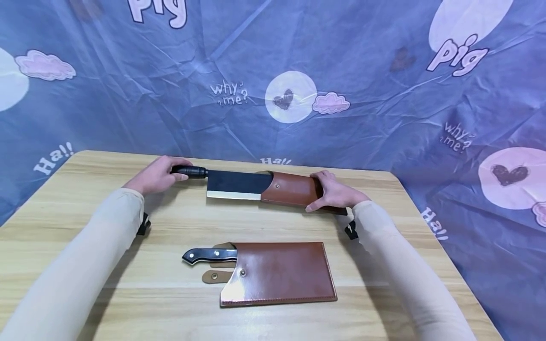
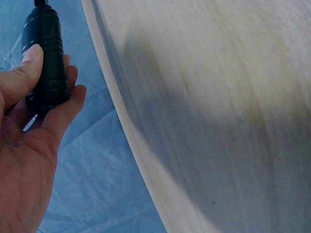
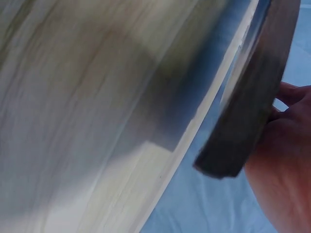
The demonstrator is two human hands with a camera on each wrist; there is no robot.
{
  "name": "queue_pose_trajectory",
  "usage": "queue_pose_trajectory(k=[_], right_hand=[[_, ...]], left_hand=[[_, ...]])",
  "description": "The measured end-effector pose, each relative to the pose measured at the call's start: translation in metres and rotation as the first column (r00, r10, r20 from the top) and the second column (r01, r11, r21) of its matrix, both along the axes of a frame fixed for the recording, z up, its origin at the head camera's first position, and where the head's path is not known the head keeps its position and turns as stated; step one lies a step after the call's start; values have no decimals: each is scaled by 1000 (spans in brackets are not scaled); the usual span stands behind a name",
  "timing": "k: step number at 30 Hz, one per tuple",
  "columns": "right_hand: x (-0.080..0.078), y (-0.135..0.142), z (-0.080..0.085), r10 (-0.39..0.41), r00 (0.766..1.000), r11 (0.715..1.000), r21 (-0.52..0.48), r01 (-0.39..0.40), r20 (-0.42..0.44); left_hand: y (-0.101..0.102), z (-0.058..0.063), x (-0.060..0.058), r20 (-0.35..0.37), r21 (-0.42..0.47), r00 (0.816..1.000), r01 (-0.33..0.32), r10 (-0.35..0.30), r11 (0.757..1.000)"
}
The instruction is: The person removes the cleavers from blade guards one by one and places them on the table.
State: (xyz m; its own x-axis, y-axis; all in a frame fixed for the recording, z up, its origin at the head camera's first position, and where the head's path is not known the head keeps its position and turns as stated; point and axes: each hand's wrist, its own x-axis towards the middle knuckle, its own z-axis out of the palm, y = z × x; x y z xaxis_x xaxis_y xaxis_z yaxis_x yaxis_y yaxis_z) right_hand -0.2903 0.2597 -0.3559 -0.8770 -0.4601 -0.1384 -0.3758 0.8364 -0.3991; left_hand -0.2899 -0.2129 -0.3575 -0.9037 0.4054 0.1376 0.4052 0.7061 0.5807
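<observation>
A cleaver point(image 1: 234, 183) with a dark blade and bright edge spans the back of the table, its blade partly inside a brown leather sheath point(image 1: 287, 188). My left hand point(image 1: 159, 175) grips its black ribbed handle point(image 2: 46, 68), thumb on one side and fingers on the other in the left wrist view. At the sheath's far right end, my right hand point(image 1: 334, 192) holds the leather between thumb and fingers. The right wrist view shows the sheath's edge point(image 3: 245, 111) raised off the table. How far the blade reaches inside is hidden.
Nearer the front lies a second brown sheath point(image 1: 283, 274), holding a knife whose black riveted handle point(image 1: 211, 255) sticks out left. Its strap point(image 1: 214, 276) hangs unfastened. A blue printed cloth point(image 1: 239, 132) rises behind the wooden table point(image 1: 149, 293).
</observation>
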Motion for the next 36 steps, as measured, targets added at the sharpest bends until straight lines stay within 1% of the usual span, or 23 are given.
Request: queue_pose_trajectory(k=[7,16,21,29,36], right_hand=[[1,5,1,-11,1000,1000,-3,11,-10],[0,6,1,-17,999,1000,-1,17,-29],[2,9,1,-27,999,1000,-15,26,-33],[3,16,-2,-32,999,999,-18,31,-28],[3,22,-3,-73,997,996,-44,72,-19]], left_hand=[[-4,0,4,-13,6,1000,-18,18,1000],[-9,3,7,0,-3,999,-50,50,999],[-11,2,7,16,7,999,-51,51,999],[-12,-1,7,15,14,998,-64,64,998],[-17,-1,9,29,25,996,-83,83,996]])
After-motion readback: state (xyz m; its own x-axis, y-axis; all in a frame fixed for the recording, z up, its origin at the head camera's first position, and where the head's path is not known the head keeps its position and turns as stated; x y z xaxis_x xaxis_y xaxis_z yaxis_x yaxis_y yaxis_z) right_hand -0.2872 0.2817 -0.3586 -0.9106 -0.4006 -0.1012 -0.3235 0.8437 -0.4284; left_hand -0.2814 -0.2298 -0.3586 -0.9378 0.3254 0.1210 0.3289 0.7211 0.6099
